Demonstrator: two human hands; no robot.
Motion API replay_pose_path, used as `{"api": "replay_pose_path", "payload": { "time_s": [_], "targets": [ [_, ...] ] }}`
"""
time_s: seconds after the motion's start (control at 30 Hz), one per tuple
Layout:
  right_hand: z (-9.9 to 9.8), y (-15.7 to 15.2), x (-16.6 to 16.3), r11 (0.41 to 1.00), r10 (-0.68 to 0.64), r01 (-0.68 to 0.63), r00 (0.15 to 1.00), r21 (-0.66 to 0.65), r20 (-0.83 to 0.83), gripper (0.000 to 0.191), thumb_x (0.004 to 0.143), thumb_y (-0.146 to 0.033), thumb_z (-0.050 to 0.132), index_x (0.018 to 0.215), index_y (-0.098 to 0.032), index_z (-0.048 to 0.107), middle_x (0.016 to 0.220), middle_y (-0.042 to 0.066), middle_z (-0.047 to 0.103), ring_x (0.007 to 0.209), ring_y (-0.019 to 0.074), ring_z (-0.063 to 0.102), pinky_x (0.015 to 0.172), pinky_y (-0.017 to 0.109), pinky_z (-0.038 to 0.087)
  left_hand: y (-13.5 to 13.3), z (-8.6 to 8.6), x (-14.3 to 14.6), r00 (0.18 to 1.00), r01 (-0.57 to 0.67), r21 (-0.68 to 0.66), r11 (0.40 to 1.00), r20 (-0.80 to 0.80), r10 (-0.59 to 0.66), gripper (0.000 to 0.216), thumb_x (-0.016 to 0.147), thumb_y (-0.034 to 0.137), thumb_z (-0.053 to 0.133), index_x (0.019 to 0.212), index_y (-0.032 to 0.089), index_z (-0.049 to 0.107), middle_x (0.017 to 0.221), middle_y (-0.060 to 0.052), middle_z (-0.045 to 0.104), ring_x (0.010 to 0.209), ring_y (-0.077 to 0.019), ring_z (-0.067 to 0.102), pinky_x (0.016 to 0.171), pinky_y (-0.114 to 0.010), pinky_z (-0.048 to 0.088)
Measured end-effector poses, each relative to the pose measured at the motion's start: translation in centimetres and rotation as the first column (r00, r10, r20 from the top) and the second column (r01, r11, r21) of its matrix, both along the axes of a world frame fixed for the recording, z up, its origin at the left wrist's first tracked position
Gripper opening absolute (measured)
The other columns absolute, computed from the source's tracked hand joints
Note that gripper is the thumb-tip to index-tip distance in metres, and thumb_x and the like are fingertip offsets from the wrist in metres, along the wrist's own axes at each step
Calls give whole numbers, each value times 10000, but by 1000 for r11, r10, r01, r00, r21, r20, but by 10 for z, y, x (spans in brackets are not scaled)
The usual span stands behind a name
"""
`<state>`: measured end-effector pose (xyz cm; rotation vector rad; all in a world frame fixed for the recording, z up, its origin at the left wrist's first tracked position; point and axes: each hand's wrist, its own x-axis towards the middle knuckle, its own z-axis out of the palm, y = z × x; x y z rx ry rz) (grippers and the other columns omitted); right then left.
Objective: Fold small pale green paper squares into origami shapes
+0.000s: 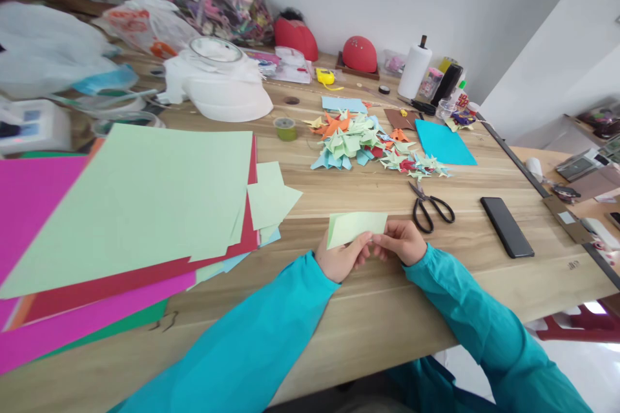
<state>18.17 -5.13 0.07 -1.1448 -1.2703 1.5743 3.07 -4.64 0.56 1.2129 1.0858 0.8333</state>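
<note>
A small sheet of pale green paper (357, 227), folded over on itself, is held up just above the wooden table. My left hand (341, 259) pinches its lower edge with the thumb in front. My right hand (401, 242) grips the lower right corner, thumb and fingertips close to the left thumb. Beyond the hands lies a heap of folded paper pieces (351, 139) in green, blue, orange and red. Black-handled scissors (429, 206) rest to the right of it. Small green paper squares (268, 197) lie left of my hands.
Large coloured sheets (159, 193), pale green on top, cover the table's left side. A black phone (506, 226) lies at right. Behind stand a white visor cap (227, 90), a small green tub (285, 129), a yellow tape measure (325, 76) and a turquoise sheet (444, 142).
</note>
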Motion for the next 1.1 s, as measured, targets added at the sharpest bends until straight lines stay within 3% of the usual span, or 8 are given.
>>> {"api": "replay_pose_path", "payload": {
  "time_s": [0.23,0.43,0.53,0.67,1.1],
  "targets": [
    [-1,-1,-1,999,-3,1,997,32,80,322,647,-412,646,574,-142,486,429,-39,538,343,53,456,341,155,349,0,-3,1,1000,2,11,1000,-3,-2,324,685,397,548,483,145,519,405,12,491,337,-74,439,326,-186,355],
    [0,2,2,995,-78,68,986,70,151,405,699,-394,598,429,-148,424,321,-46,461,261,30,340,284,156,231,3,-3,0,1000,-15,-118,993,10,16,276,703,374,534,594,121,554,430,20,507,355,-76,455,347,-190,383],
    [1,2,2,999,-37,36,996,15,75,366,696,-412,593,483,-145,462,384,-24,526,290,49,411,304,163,291,3,1,-1,1000,-19,-150,989,1,19,269,714,360,527,593,122,562,435,15,518,360,-77,460,356,-191,389],
    [1,1,0,1000,25,-25,1000,-19,-7,274,635,-369,665,650,-133,528,491,-20,583,391,66,503,399,174,402,2,1,0,999,30,-83,996,-34,-32,318,713,354,527,478,139,519,389,17,493,339,-71,438,350,-188,375],
    [1,5,5,980,144,-154,986,-127,-86,247,631,-326,669,657,-104,563,458,-6,583,364,72,506,354,162,393,5,-5,-2,978,196,-106,975,98,-186,224,666,273,540,494,130,527,447,10,517,377,-77,479,336,-186,387]
  ]
}}
